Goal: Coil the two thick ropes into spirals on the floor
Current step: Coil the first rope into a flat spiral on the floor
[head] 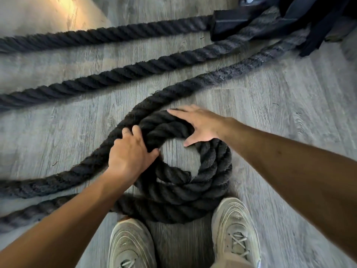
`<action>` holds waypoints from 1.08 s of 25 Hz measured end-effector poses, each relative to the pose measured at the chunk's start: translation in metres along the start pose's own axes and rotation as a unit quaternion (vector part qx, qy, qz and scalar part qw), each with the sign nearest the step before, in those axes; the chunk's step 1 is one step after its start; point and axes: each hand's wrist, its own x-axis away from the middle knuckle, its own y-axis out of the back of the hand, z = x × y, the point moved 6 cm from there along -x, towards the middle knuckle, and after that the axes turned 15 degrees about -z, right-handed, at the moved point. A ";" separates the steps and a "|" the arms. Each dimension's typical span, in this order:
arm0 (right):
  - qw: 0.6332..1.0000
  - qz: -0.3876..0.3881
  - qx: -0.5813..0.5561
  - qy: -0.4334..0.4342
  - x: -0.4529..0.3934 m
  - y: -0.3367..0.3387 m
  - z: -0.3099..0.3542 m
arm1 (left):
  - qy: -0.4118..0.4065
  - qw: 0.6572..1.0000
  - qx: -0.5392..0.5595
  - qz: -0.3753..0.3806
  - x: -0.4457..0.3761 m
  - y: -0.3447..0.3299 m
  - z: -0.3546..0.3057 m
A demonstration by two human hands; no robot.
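A thick black rope forms a small coil [193,190] of about two turns on the grey wood floor, just in front of my feet, with its cut end [185,176] lying at the inner edge. My left hand [131,153] grips the coil's left side, fingers wrapped over the rope. My right hand [197,124] lies flat with fingers spread on the coil's top right. The rope's free length [222,78] runs from the coil up to the right. Another stretch [48,182] leaves to the left. Two more straight rope runs [119,74] [108,33] lie farther back.
My two light sneakers [131,244] [237,229] stand at the bottom, touching the coil's near edge. A black anchor block with straps [241,24] sits at the top right where the ropes meet. A sunlit patch of floor [63,10] shows at top left.
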 end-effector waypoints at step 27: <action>0.900 -0.276 -0.052 -0.332 0.073 -0.012 -0.007 | 0.066 0.995 0.078 -0.008 0.007 -0.020 0.027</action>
